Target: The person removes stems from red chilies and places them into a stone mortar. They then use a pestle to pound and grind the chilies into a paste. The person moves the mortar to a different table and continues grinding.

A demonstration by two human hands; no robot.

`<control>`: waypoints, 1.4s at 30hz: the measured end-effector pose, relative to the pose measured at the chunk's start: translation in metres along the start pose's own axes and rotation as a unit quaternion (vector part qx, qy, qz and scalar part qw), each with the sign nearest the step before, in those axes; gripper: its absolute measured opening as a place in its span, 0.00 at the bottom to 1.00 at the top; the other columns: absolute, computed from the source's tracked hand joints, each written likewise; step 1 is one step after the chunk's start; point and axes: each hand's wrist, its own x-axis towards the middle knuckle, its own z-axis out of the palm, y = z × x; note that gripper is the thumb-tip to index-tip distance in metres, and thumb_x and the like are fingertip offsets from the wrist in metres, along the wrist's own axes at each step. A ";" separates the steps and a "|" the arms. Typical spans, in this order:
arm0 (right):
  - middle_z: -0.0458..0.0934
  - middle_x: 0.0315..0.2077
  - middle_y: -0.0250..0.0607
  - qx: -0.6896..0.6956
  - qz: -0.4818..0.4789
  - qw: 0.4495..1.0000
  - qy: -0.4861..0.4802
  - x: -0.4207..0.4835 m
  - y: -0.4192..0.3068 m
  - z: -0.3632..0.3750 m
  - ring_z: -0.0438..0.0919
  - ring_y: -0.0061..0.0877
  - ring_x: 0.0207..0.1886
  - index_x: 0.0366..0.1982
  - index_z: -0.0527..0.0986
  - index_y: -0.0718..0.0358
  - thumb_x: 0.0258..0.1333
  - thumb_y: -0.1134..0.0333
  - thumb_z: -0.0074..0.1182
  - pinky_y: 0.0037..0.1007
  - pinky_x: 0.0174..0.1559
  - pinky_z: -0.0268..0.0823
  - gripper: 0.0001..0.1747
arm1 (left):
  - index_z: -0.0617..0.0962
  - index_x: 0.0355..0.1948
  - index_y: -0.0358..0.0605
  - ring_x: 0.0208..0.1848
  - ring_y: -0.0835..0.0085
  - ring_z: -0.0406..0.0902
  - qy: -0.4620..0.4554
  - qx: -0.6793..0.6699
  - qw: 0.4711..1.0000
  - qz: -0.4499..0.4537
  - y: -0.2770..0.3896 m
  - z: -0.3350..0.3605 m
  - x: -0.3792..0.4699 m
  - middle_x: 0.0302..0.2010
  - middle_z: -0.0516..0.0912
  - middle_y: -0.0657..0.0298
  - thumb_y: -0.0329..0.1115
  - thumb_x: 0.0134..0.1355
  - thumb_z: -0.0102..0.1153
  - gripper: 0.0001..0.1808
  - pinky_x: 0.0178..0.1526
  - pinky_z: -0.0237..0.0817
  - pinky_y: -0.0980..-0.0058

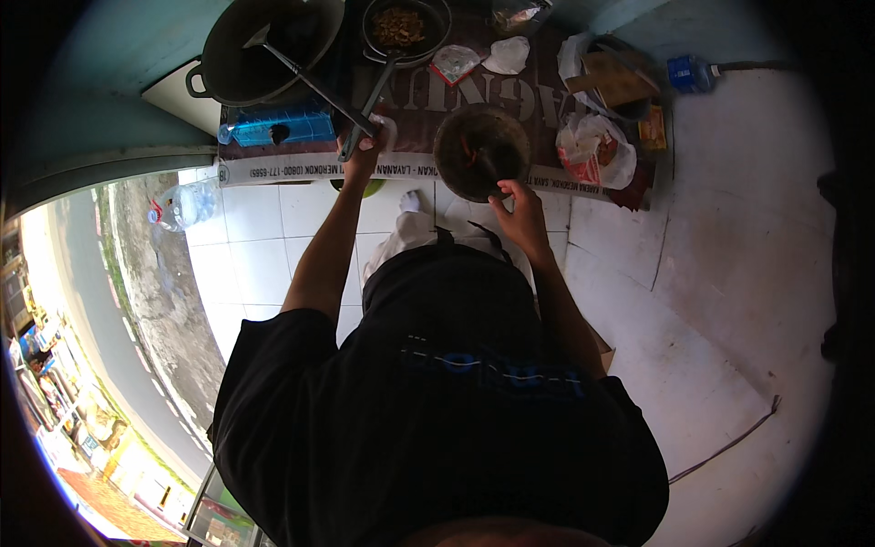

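Observation:
My left hand (362, 145) is at the table's near edge, by the handle ends of a metal spatula (294, 67) and a small frying pan (406, 58); a pale, translucent item (390, 132) lies beside its fingers. Whether it grips any of these I cannot tell. The spatula's head rests in a large dark wok (225, 82). Brown pieces of food (398, 26) lie in the pan. My right hand (514, 203) touches the near rim of a round stone mortar (448, 154), thumb and fingers apart. Inside the mortar are red strips, perhaps chili (469, 152), and a dark rounded shape.
A blue wrapped box (301, 127) lies below the wok. Small plastic bags (507, 55) sit behind the mortar; a larger plastic bag (622, 171) and a wooden board (613, 76) are at its right. A large water bottle (188, 205) lies on the tiled floor, left.

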 end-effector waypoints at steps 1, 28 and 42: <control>0.82 0.38 0.46 0.003 -0.001 1.000 0.002 -0.001 0.000 0.001 0.81 0.42 0.45 0.46 0.78 0.62 0.54 0.63 0.69 0.42 0.49 0.72 0.20 | 0.82 0.55 0.51 0.55 0.51 0.78 -0.024 -0.066 0.997 -0.007 -0.001 -0.002 0.001 0.52 0.82 0.50 0.45 0.52 0.76 0.30 0.59 0.68 0.55; 0.84 0.45 0.34 0.338 -0.042 0.939 0.038 -0.008 -0.125 -0.125 0.79 0.20 0.46 0.48 0.80 0.62 0.60 0.67 0.65 0.26 0.48 0.68 0.15 | 0.85 0.35 0.41 0.48 0.64 0.84 -0.264 -0.088 0.890 0.361 0.319 0.003 -0.089 0.42 0.87 0.58 0.32 0.44 0.82 0.18 0.44 0.76 0.69; 0.79 0.45 0.37 0.391 -0.093 0.915 0.040 -0.008 -0.069 -0.196 0.78 0.22 0.47 0.39 0.81 0.65 0.55 0.77 0.66 0.28 0.48 0.69 0.09 | 0.87 0.32 0.42 0.39 0.69 0.84 -0.373 -0.034 0.872 0.316 0.390 0.065 -0.109 0.34 0.87 0.61 0.26 0.41 0.79 0.14 0.40 0.75 0.70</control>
